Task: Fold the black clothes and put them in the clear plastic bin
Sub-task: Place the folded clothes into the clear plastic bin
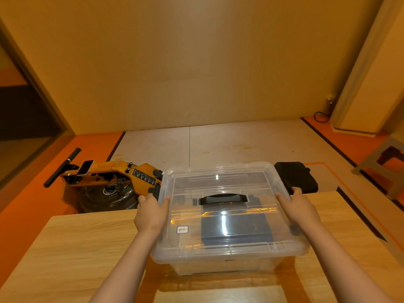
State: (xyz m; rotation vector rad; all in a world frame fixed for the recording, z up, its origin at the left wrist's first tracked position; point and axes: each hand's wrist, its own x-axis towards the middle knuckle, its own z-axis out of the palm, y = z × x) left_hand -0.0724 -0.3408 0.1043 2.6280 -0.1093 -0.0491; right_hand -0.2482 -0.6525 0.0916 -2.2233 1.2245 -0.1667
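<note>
Head view: left hand point(149, 212) and right hand point(299, 207) curl fingers round the side rims of the lidded clear plastic bin point(229, 252), black clothes point(236, 228) inside; packing judged near done, level handling needed next.

There were one left hand point(150, 212), one right hand point(299, 206), one clear plastic bin point(218, 267), one lid point(229, 244), one black handle point(224, 199), one white label point(182, 229), one stack of black clothes point(238, 228), one wooden table point(76, 248), one rowing machine point(122, 173) and one phone point(85, 167).

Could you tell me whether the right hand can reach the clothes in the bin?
Probably not: the lid covers the bin, with the clothes under it, and the right hand grips the lid's edge.
</note>
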